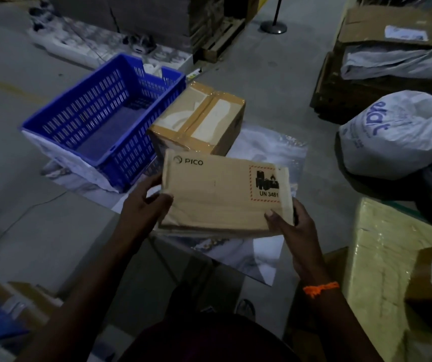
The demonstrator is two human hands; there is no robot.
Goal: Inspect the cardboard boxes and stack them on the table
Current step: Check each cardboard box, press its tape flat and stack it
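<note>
one flat cardboard box (220, 197) is what i'm working with. it is held in the air over the near part of the worktop (275, 152), its printed face turned up towards me. its long axis runs from 9 o'clock to 3 o'clock, and a hand sits at each short end, so neither is nearer than the other.

my left hand (144, 205) grips the 9 o'clock end, thumb laid on the top face and fingers curled underneath. my right hand (288, 223) pinches the corner at about 4 o'clock, thumb pressed flat on top, with an orange band (319, 287) at the wrist.

the box is plain brown with a "pico" mark at its 10 o'clock corner. a red-hatched battery label reading "un 3481" sits at its 2 o'clock corner. the face looks slightly creased, but i see no tear.

the relation that matters is the taped box (199, 118), which stands on the worktop at 12 o'clock from the held one, just beyond its far edge. i judge the stacking move to be a lift forward along that line, keeping the long axis as it is.

a blue crate (105, 113) stands beside the taped box at 10 o'clock. white sacks (397, 131) lie well apart at 2 o'clock. a yellow wrapped box (382, 257) stands at 4 o'clock.
</note>
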